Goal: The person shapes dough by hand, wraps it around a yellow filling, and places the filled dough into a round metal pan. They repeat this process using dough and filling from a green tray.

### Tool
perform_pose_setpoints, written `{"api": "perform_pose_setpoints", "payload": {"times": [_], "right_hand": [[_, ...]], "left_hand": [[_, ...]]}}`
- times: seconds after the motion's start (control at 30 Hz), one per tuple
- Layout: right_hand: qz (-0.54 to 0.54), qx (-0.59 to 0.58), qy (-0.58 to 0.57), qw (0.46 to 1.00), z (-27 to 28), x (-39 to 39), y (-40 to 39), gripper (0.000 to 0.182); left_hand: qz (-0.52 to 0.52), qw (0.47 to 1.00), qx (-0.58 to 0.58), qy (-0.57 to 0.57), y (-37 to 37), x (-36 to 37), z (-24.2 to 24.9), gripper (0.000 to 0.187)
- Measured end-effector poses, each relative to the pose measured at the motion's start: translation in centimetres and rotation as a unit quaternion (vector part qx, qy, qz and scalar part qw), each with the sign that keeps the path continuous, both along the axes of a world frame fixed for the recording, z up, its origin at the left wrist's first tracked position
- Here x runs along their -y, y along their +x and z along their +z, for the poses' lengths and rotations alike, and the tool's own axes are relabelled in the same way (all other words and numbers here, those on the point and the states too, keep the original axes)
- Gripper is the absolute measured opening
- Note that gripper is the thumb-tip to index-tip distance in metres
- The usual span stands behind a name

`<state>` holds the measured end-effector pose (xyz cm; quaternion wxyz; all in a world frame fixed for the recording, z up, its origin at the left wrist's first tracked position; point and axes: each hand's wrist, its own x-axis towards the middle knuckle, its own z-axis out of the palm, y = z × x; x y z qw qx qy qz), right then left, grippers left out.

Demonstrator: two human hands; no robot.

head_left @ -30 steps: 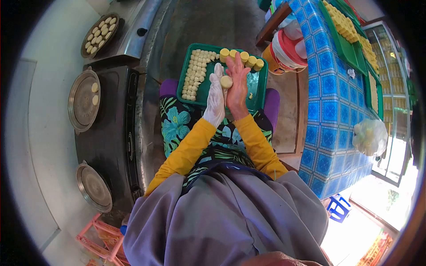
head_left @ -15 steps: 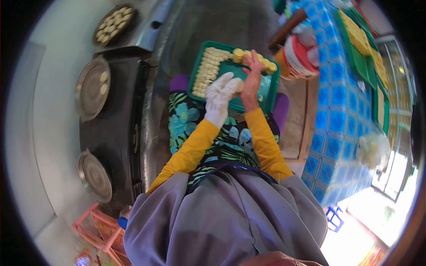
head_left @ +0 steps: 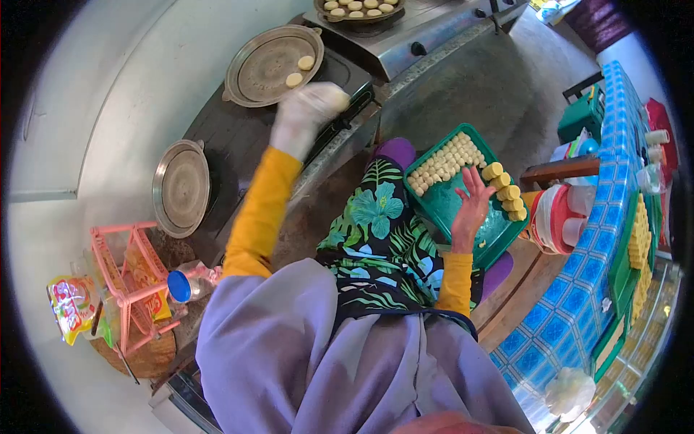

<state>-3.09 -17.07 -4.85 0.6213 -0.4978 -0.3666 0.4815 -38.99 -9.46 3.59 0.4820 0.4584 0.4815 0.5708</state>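
My left hand (head_left: pixel 303 116), in a white glove and blurred by motion, is raised beside the near edge of a round metal pan (head_left: pixel 264 76). Its fingers are closed on a pale round dough piece (head_left: pixel 339 100), partly hidden. Two flat dough rounds (head_left: pixel 300 71) lie in that pan. My bare right hand (head_left: pixel 472 210) hovers over a green tray (head_left: pixel 442 210) on my lap, fingers spread, holding nothing. Rows of small pale dough balls (head_left: pixel 448 160) fill the tray's far left part, and a row of yellow dough cylinders (head_left: pixel 506 189) lines its right side.
Another metal pan (head_left: pixel 182 189) sits nearer on the dark stove (head_left: pixel 238 141). A pan of dough rounds (head_left: pixel 359 10) is on the steel burner (head_left: pixel 419 43). At right stand a bucket with a red lid (head_left: pixel 557 217) and a blue-checked table (head_left: pixel 560 289). A pink rack (head_left: pixel 134 282) is at lower left.
My left hand has left the tray and swung left to the pan with the dough piece. My right hand stays over the tray. The view has turned left.
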Motion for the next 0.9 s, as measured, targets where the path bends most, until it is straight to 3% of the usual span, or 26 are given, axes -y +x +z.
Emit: {"api": "perform_pose_setpoints", "payload": {"times": [0.03, 0.1, 0.17, 0.27, 0.37, 0.6, 0.67, 0.77, 0.9], "right_hand": [[0.006, 0.001, -0.001, 1.0, -0.3, 0.4, 0.5, 0.075], [-0.003, -0.009, -0.053, 0.999, -1.3, 1.5, 1.2, 0.077], [-0.008, -0.012, -0.065, 0.998, -1.4, 2.4, 1.3, 0.076], [-0.007, -0.015, -0.099, 0.995, -2.4, 2.9, 1.5, 0.075], [0.002, -0.021, -0.102, 0.995, -2.5, 3.1, 1.8, 0.074], [0.0, -0.017, -0.105, 0.994, -2.6, 2.6, 2.4, 0.067], [-0.002, -0.015, -0.11, 0.994, -2.7, 2.6, 2.5, 0.066], [-0.007, -0.028, -0.118, 0.993, -2.8, 2.7, 2.8, 0.066], [-0.022, -0.06, -0.116, 0.991, -3.2, 2.8, 3.5, 0.065]], "left_hand": [[0.041, 0.998, 0.053, -0.014, -5.4, -2.7, -1.6, 0.027], [0.098, 0.983, -0.151, 0.02, -10.9, -3.7, 0.4, 0.029], [0.061, 0.96, -0.24, -0.129, -16.7, -6.7, -0.7, 0.03], [0.029, 0.946, -0.239, -0.219, -22.3, -9.9, -4.4, 0.036], [0.022, 0.934, -0.271, -0.231, -22.6, -10.1, -5.5, 0.036], [0.028, 0.919, -0.375, -0.119, -18.7, -9.2, -4.1, 0.038], [0.057, 0.791, -0.539, -0.283, -16.7, -9.6, -1.6, 0.056], [0.052, 0.833, -0.443, -0.327, -17.3, -10.0, -2.1, 0.063], [0.053, 0.823, -0.447, -0.346, -18.6, -11.2, -3.9, 0.054]]}}
